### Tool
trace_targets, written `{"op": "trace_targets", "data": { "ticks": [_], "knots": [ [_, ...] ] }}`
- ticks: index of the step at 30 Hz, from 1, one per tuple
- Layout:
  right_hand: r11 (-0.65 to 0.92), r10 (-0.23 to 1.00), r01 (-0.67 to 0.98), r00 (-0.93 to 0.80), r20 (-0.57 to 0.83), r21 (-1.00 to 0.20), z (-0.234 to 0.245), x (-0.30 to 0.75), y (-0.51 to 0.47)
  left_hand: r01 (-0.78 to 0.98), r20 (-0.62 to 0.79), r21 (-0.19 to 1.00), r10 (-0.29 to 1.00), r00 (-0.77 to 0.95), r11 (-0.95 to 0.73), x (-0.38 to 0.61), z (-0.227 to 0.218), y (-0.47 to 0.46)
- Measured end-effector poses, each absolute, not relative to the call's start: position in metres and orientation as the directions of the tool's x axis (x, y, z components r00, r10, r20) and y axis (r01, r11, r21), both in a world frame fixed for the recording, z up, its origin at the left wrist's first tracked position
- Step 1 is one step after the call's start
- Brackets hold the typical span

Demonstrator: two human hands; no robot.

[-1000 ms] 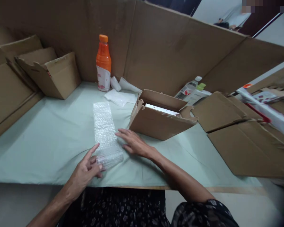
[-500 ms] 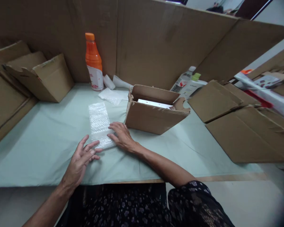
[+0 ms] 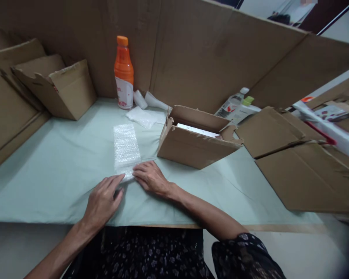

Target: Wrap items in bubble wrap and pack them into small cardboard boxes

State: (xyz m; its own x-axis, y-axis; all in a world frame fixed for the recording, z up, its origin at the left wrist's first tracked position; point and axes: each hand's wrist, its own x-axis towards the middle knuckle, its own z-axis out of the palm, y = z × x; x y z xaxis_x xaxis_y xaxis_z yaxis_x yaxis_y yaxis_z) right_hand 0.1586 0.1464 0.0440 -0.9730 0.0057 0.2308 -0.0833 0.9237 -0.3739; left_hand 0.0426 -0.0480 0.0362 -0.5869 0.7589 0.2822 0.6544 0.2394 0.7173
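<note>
A strip of clear bubble wrap (image 3: 125, 148) lies on the pale green table cloth (image 3: 61, 170), its near end rolled up. My left hand (image 3: 103, 199) rests flat with its fingertips on that rolled end, fingers stretched out. My right hand (image 3: 149, 177) presses on the same rolled end from the right, fingers extended. Just right of the wrap stands an open brown cardboard box (image 3: 196, 137) with a white flat item (image 3: 196, 131) inside.
An orange drink bottle (image 3: 123, 73) stands at the back by a cardboard wall (image 3: 209, 50). White wrapping pieces (image 3: 145, 112) lie near it. Folded boxes (image 3: 55, 85) stand at left. Flat cardboard sheets (image 3: 302, 170) and a plastic bottle (image 3: 232, 104) lie at right.
The near end of the bubble wrap has been rolled further away from me, so the flat strip is shorter. Both hands have moved forward with the roll.
</note>
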Motion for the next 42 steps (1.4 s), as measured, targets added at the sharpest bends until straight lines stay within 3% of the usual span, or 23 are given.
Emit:
{"op": "trace_targets", "data": {
  "ticks": [2,5,8,11,15,20,22,25,28,31,35,38,42],
  "knots": [
    [0.899,0.034,-0.063,-0.977,0.212,-0.434,0.049,0.155,0.145,0.663,0.273,0.711,0.777,-0.566,0.233,0.041,0.037,-0.049],
    [0.830,0.066,-0.033,-0.985,0.157,-0.557,0.056,0.162,0.143,0.553,0.178,0.799,0.786,-0.592,0.236,0.038,0.042,-0.051],
    [0.823,0.179,0.012,-0.954,0.240,-0.567,0.058,0.178,0.142,0.542,0.147,0.796,0.781,-0.606,0.270,0.032,0.043,-0.050],
    [0.910,0.161,-0.018,-0.906,0.391,-0.415,0.057,0.189,0.141,0.679,0.257,0.678,0.776,-0.577,0.281,0.027,0.038,-0.041],
    [0.962,-0.012,-0.096,-0.950,0.313,-0.255,0.052,0.186,0.140,0.835,0.422,0.488,0.769,-0.481,0.255,0.025,0.033,-0.032],
    [0.934,0.015,-0.051,-0.983,0.180,-0.354,0.047,0.175,0.143,0.953,0.582,0.292,0.775,-0.246,0.083,0.033,0.034,-0.043],
    [0.896,0.038,-0.040,-0.985,0.166,-0.443,0.047,0.176,0.144,0.943,0.557,0.331,0.802,-0.216,0.024,0.036,0.033,-0.048],
    [0.845,0.102,-0.008,-0.979,0.176,-0.534,0.048,0.182,0.144,0.884,0.496,0.465,0.813,-0.304,0.047,0.036,0.028,-0.050],
    [0.878,0.176,0.022,-0.944,0.279,-0.478,0.049,0.187,0.145,0.838,0.451,0.530,0.793,-0.411,0.132,0.031,0.023,-0.044],
    [0.945,0.091,-0.022,-0.940,0.328,-0.325,0.050,0.188,0.146,0.856,0.476,0.489,0.770,-0.424,0.169,0.027,0.022,-0.037],
    [0.971,-0.023,-0.075,-0.973,0.229,-0.225,0.047,0.178,0.147,0.924,0.578,0.350,0.741,-0.342,0.154,0.030,0.024,-0.036],
    [0.957,0.017,-0.046,-0.977,0.212,-0.287,0.045,0.171,0.149,0.959,0.589,0.270,0.775,-0.231,0.080,0.032,0.025,-0.042],
    [0.888,0.090,-0.023,-0.971,0.221,-0.460,0.047,0.175,0.150,0.923,0.545,0.382,0.795,-0.268,0.050,0.033,0.026,-0.048]
  ]
}}
